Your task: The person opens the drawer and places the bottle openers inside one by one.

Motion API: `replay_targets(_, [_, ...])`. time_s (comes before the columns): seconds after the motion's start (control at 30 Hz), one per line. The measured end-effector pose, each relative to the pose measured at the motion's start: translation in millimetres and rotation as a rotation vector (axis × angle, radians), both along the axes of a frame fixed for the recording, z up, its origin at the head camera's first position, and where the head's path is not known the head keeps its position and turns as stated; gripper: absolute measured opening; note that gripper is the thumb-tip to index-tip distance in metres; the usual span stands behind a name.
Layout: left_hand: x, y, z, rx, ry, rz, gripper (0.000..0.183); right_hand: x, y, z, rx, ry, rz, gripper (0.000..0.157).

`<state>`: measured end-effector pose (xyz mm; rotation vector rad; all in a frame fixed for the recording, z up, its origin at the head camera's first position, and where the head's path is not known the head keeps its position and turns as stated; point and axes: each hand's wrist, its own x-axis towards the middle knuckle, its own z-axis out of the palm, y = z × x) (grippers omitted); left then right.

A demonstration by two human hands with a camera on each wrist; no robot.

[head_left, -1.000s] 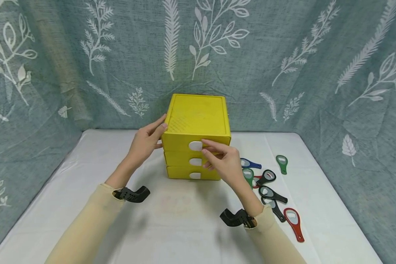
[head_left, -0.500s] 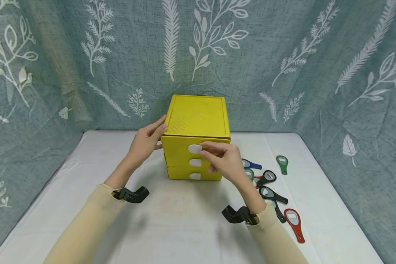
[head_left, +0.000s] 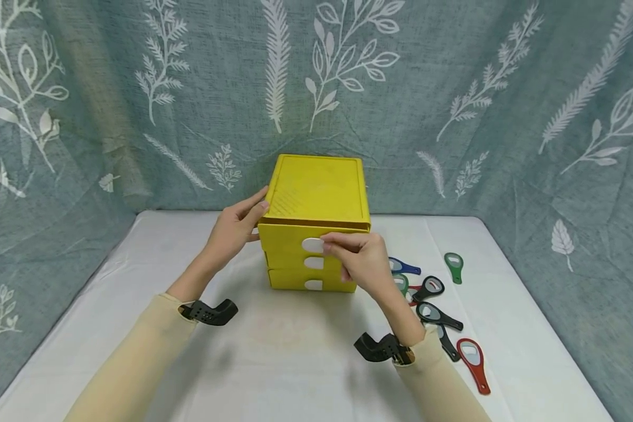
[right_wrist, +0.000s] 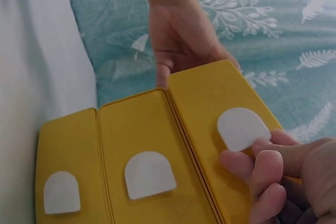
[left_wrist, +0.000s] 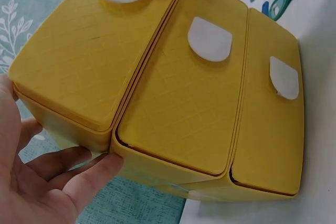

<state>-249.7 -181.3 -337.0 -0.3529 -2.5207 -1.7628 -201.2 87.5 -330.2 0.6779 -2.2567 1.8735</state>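
Yellow drawer box [head_left: 319, 187]: standing mid-counter toward the back, three drawers stacked up, lid facing the camera.
Top drawer [head_left: 282, 239]: pulled out a bit, so its front sits proud of the two below and there's a dark gap under the lid; can't see what's inside.
Lower drawers [left_wrist: 178, 98]: both look pushed in, contents hidden too.
Tabs [right_wrist: 152, 174]: one plain white rounded pull per drawer.
Markings: crosshatch texture near the lid's left front corner, faint diamond pattern on the fronts; the pale patches in the tool heads are too small to read.
Right hand [head_left: 366, 258]: thumb and index finger pinched on the top tab's edge.
Left hand [head_left: 234, 227]: fingers apart, laid against the box's left side up by the lid.
Tools [head_left: 440, 316]: loose pile of handled bits with oval heads, black, blue, green and red, right of the box, partly behind the right hand and forearm.
Counter [head_left: 274, 363]: white cloth runs from the box toward the camera; back edge meets a leafy blue-green curtain [head_left: 390, 126].
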Motion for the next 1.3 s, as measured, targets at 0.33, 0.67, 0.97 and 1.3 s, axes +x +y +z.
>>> replay_targets(0.33, [1.1,2.3,-2.6,-0.023,0.020,0.008,0.065,8.8,2.4,-1.6,0.003,-0.022,-0.003,0.014])
replay_targets(0.67, [1.3,0.7,-1.7,-0.042,0.015,0.016,0.064,15.7,2.7,1.5,0.013,-0.058,0.021,0.013])
replay_targets(0.97, [-1.7,-0.1,-1.8,-0.050,0.010,0.023,0.065,21.8,3.4,4.6,0.031,-0.069,0.021,0.013])
replay_targets(1.3, [-2.5,-0.2,-1.5,-0.020,0.007,0.012,0.063,15.4,6.7,-18.1,0.065,-0.075,-0.018,0.011])
